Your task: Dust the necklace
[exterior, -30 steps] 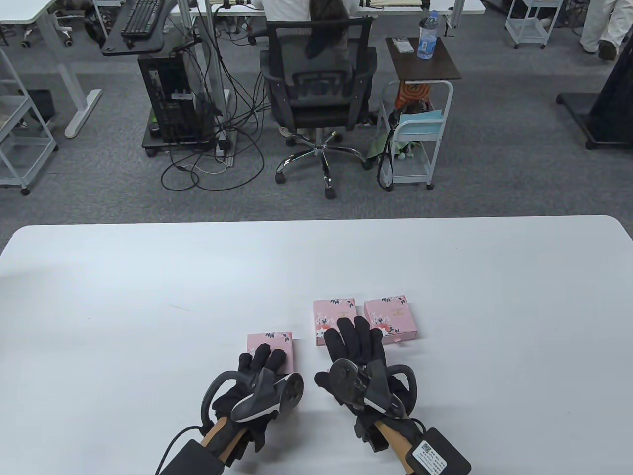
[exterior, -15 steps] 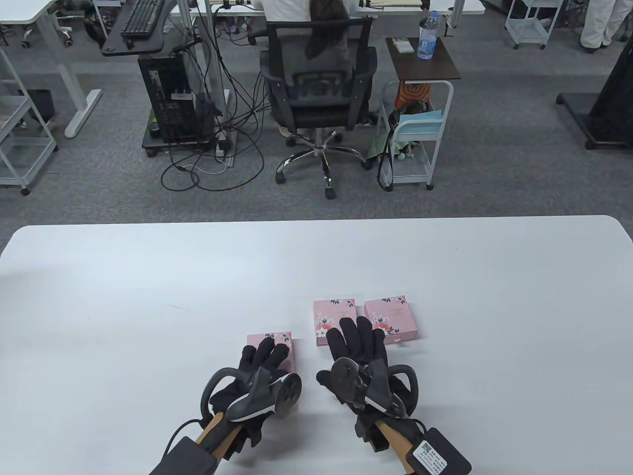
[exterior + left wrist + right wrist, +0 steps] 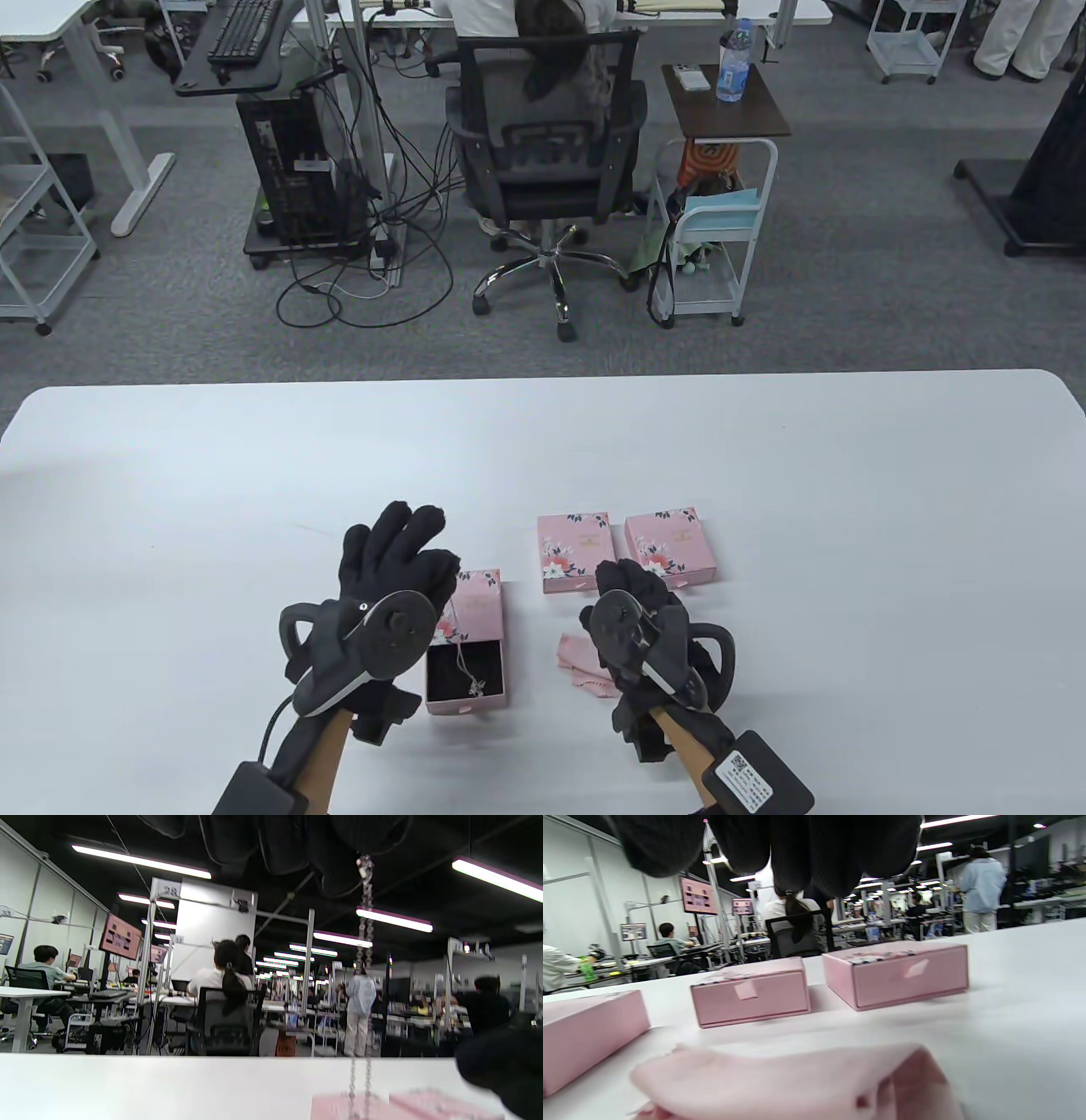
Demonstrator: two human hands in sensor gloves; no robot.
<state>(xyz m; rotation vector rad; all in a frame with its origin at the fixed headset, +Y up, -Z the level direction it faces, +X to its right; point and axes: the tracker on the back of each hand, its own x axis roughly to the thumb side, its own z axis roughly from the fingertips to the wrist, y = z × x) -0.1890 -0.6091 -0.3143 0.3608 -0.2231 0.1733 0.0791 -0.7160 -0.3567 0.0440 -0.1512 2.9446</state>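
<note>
A pink floral box point(image 3: 477, 601) has its drawer point(image 3: 441, 703) pulled out toward me, and its inside is black. The silver necklace point(image 3: 472, 682) lies partly in the drawer. Its chain point(image 3: 365, 921) hangs down from my left hand's fingertips point(image 3: 322, 853). My left hand point(image 3: 407, 543) is raised left of the box and pinches the chain. My right hand point(image 3: 632, 586) is curled over the table, right of the drawer. A pink cloth point(image 3: 582, 665) lies under and beside it, and also shows in the right wrist view point(image 3: 797, 1077). Whether the right hand grips the cloth is hidden.
Two closed pink boxes point(image 3: 575, 550) point(image 3: 672, 545) stand side by side just beyond my right hand, also in the right wrist view point(image 3: 751, 995) point(image 3: 899, 976). The white table point(image 3: 764, 458) stretches far and wide. An office chair point(image 3: 543, 161) and cart point(image 3: 713, 221) stand beyond it.
The left box's drawer has been pulled out, showing the necklace. My left hand has risen to the left with the chain. My right hand has drawn back off the middle box, and the pink cloth now shows.
</note>
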